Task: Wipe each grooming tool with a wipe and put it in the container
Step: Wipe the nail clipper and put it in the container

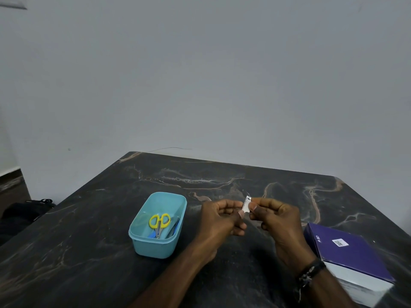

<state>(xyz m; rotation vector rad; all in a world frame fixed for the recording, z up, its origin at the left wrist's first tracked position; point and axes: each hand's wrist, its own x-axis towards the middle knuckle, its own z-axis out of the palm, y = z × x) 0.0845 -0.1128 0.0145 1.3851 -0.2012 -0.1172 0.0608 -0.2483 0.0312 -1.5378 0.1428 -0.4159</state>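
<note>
Although no wipe can be made out anywhere in the head view, the work looks well advanced: the turquoise container (157,225) sits on the dark marble-patterned table (289,196) at about nine o'clock from the hands, and it already holds yellow-handled scissors (159,222) and at least one blue-and-metal tool (174,227) lying beside them, too small to identify. Both hands are raised together over the middle of the table, and between them is a small silver nail clipper (246,204), standing roughly upright. The right hand (275,221) pinches it between thumb and forefinger on its three o'clock side, while the left hand (219,221) has its fingers curled and its thumb tip touching the clipper's lower edge from the nine o'clock side; whether a bit of wipe is tucked under those fingers I cannot tell. A purple box (347,252) with a white side rests at roughly four o'clock from the hands, near the table's edge, and a dark beaded bracelet (310,273) circles the right wrist. No other loose tools show on the tabletop, so my judgement is that the clipper is the last piece; what remains is finishing its cleaning and carrying it leftward to drop it into the container.
</note>
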